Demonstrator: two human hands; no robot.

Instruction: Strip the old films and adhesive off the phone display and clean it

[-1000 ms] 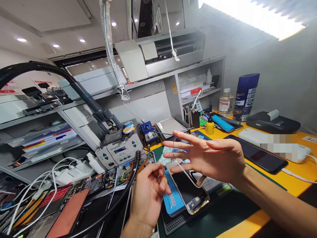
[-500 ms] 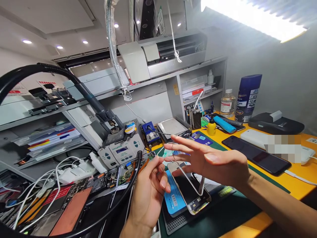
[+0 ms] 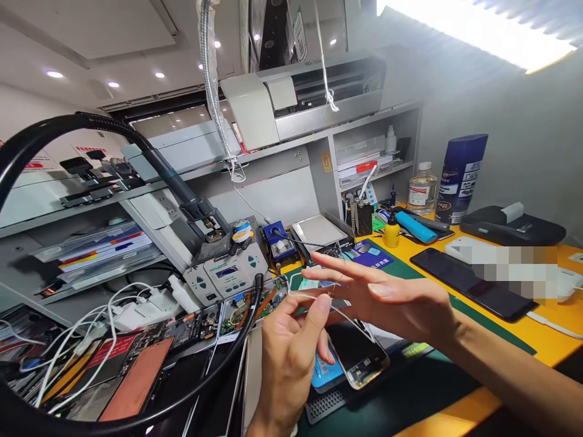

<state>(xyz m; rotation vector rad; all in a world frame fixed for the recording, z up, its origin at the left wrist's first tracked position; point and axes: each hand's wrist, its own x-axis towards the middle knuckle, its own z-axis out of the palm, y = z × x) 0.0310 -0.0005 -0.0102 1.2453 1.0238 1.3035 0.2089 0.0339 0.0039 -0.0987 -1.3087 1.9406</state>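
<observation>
My left hand (image 3: 296, 352) is closed, with thumb and forefinger pinching a thin white strip (image 3: 353, 321) that looks like a narrow bezel frame. The strip runs from beyond my left fingers, down to the right, over a dark phone screen (image 3: 353, 349). That screen lies tilted on a blue card-like piece (image 3: 327, 371) above a black perforated pad (image 3: 325, 405). My right hand (image 3: 392, 300) is held over the screen's far side, fingers stretched and spread. A very fine thread or wire shows near its fingers; whether they touch it I cannot tell.
A green mat (image 3: 387, 400) covers part of the yellow table (image 3: 460, 419). A black phone (image 3: 469, 285) lies at right. A black hose (image 3: 218, 370) arches across the left, near a hot-air station (image 3: 228, 273). A yellow bottle (image 3: 391, 233) stands at the back; phone parts lie at left.
My left hand has moved right and turned, its thumb now on top of the strip. The strip has shifted, its bent corner no longer showing at the screen's lower end. My right hand stays spread.
</observation>
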